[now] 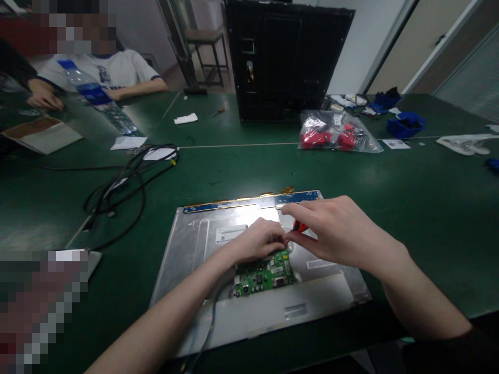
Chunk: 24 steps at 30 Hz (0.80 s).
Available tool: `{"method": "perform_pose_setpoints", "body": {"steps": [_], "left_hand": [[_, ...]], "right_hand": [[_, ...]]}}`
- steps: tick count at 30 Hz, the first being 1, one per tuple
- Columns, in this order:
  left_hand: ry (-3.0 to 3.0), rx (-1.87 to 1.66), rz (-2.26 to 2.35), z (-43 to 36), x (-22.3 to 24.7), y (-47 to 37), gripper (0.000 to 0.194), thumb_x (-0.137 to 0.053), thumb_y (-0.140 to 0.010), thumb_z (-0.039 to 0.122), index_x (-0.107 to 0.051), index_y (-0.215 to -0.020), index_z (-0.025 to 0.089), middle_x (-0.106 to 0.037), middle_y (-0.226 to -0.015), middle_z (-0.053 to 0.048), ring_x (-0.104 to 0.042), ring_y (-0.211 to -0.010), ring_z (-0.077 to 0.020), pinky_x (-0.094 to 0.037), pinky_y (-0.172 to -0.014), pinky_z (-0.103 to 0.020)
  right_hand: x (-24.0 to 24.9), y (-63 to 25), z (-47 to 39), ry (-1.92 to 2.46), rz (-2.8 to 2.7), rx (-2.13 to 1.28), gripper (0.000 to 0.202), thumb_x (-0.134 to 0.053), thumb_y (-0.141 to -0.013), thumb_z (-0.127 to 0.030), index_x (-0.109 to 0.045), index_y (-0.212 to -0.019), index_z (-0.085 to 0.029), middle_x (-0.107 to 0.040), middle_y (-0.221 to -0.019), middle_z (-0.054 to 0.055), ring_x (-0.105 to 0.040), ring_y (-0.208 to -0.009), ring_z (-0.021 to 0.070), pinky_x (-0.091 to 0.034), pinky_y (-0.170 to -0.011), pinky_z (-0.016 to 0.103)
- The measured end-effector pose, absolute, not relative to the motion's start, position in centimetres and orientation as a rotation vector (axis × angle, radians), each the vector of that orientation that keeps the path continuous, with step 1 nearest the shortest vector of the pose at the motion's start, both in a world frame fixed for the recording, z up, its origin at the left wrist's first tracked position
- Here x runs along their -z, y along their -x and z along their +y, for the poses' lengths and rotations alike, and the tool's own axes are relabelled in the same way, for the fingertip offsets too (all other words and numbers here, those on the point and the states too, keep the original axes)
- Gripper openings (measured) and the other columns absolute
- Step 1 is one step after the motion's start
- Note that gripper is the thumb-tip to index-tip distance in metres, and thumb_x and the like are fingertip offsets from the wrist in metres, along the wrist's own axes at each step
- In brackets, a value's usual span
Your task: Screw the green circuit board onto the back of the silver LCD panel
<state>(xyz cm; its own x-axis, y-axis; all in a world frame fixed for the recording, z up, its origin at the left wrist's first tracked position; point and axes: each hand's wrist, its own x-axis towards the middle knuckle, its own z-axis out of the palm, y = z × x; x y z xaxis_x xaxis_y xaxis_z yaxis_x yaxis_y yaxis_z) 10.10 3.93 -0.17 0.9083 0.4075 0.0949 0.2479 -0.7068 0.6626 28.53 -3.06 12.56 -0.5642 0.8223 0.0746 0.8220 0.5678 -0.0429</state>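
Holding a red tool [300,226] in the right hand [337,229] over a panel [182,252], with the left hand [260,239] at the board [264,272].

A single view, from the wearer's head, faces forward and down across the green counter [241,169], fairly near the circuit board [265,271], reaching the white wall [360,39] beyond.

Left hand [265,239] covers far part of green board [263,275]; right hand [335,228] hides most of red tool [300,226]; print on white label [230,234] too small.
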Motion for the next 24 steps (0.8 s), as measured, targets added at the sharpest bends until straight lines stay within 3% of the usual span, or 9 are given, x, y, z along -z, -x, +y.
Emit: {"method": "perform_pose_setpoints", "body": {"steps": [6,24], "left_hand": [[-2.327,-0.303,0.444,4.04,0.28,-10.17,0.006,-0.064,-0.085,0.015,-0.07,-0.087,0.015,-0.071,-0.084,-0.003,-0.063,-0.079,-0.0182,-0.044,-0.077,-0.027],[-2.367,-0.294,0.491,3.84,-0.01,-10.06,0.006,-0.067,-0.082,0.014,-0.07,-0.087,0.016,-0.07,-0.085,-0.004,-0.063,-0.08,-0.0194,-0.045,-0.077,-0.029]], "right_hand": [[-12.66,-28.59,-3.14,1.389,-2.715,-0.032,0.027,-0.051,-0.09,-0.022,-0.054,-0.116,-0.019,-0.066,-0.097,0.004,-0.06,-0.074,0.0179,-0.027,-0.054,0.027],[-12.54,-28.48,-2.92,1.442,-2.704,0.051,0.019,-0.054,-0.091,-0.026,-0.056,-0.108,-0.018,-0.068,-0.084,0.002,-0.063,-0.069,0.0188,-0.025,-0.051,0.027]]}}
